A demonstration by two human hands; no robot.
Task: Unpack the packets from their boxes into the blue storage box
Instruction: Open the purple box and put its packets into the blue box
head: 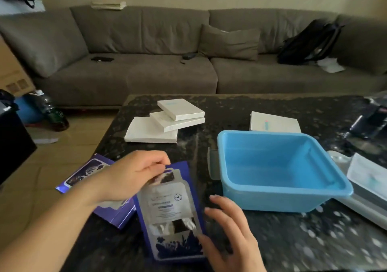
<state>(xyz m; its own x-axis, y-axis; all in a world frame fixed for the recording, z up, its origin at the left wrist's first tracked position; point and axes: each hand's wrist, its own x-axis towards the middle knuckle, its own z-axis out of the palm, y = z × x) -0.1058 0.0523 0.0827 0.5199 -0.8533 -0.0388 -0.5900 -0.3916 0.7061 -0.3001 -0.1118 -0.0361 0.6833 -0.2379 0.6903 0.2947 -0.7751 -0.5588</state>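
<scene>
Hands on a purple packet at the near edge of the dark speckled stone table (pixel 272 108), blue box to the right.

I see my left hand (pixel 129 177) pinching the top edge of the flat purple packet with the pale printed window (pixel 169 206), while my right hand (pixel 232 236) rests with loosely spread fingers along its lower right edge, thumb on the packet. The packet lies just left of the open rectangular blue plastic storage box (pixel 278 196), a strip of bare table between them. A glossy purple cardboard box (pixel 88 173) overhangs the table's left edge under my left wrist. Three flat white cardboard boxes (pixel 165 123), stacked askew, sit farther back, well apart from the blue box, whose interior shows nothing but blue plastic.
</scene>
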